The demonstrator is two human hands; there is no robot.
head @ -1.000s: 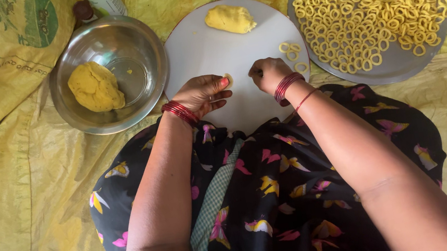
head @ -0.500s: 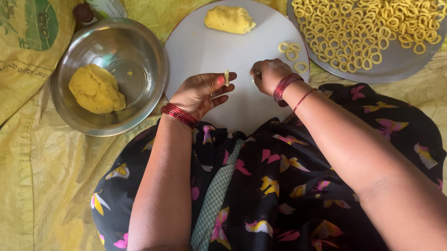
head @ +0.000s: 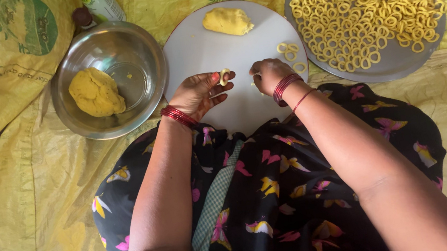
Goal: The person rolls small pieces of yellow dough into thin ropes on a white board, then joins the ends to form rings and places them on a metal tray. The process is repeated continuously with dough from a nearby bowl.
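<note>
So the left hand point(head: 198, 93) is pinching a small curl of yellow dough point(head: 222, 76) between thumb and fingertips, palm turned up a bit, other fingers loosely curled. That little piece looks soft and matte, bent nearly into a ring, and it's held just over the near part of the round white board point(head: 235, 51). The right hand point(head: 268, 74) sits knuckles-up right beside it, fingers folded down onto the board; there might be a bit of dough under them, but it's hidden, so I can't tell whether it's gripping anything. Both wrists have red bangles, and both forearms come in from the bottom edge, over a black lap cloth with a pink and yellow butterfly print.

The board is smooth and flat, with an oblong lump of dough point(head: 227, 21) at its far edge and a few finished rings point(head: 290, 54) on the right side. Left of it is a shiny steel bowl point(head: 128, 44) holding a rougher, darker yellow dough ball point(head: 95, 92). On the right, a round metal plate point(head: 400, 62) is piled with thin yellow rings, its top rim cut off by the frame. A green-and-white bottle point(head: 98, 1) is also cropped at the top. Everything sits on crinkly yellow woven sacking point(head: 6, 198).
</note>
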